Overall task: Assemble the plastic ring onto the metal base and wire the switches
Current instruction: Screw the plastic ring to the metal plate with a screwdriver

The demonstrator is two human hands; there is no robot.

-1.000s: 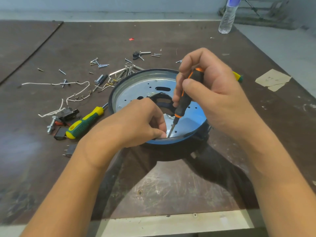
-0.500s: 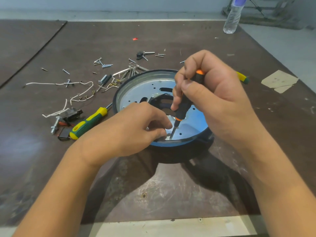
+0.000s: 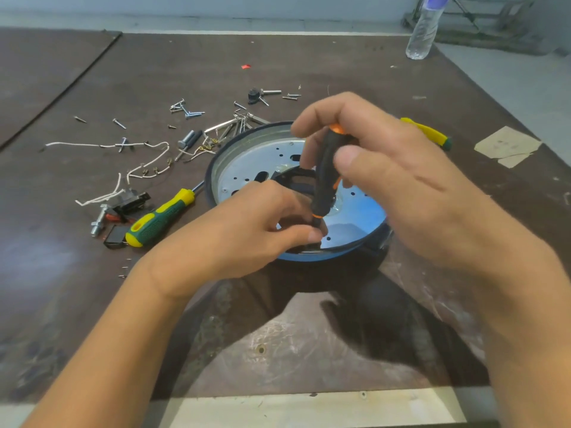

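A round metal base (image 3: 247, 159) with a dark rim lies on the brown table, its inner face up. A black plastic ring (image 3: 292, 177) rests inside it, mostly hidden by my hands. My right hand (image 3: 398, 180) grips a black and orange screwdriver (image 3: 324, 177) upright over the near part of the base. My left hand (image 3: 247, 230) pinches around the screwdriver's tip near the base's near rim; what lies under the tip is hidden. White wires (image 3: 136, 168) with terminals and dark switch parts (image 3: 129, 202) lie to the left.
A green and yellow screwdriver (image 3: 160, 217) lies left of the base, another (image 3: 429, 134) behind my right hand. Loose screws and bolts (image 3: 188, 111) are scattered at the back left. A plastic bottle (image 3: 423, 29) stands far right. Paper scraps (image 3: 506, 146) lie right.
The screwdriver has been lowered so its tip sits between my left fingertips, and my right hand has shifted its hold on the handle. The base has stayed put.
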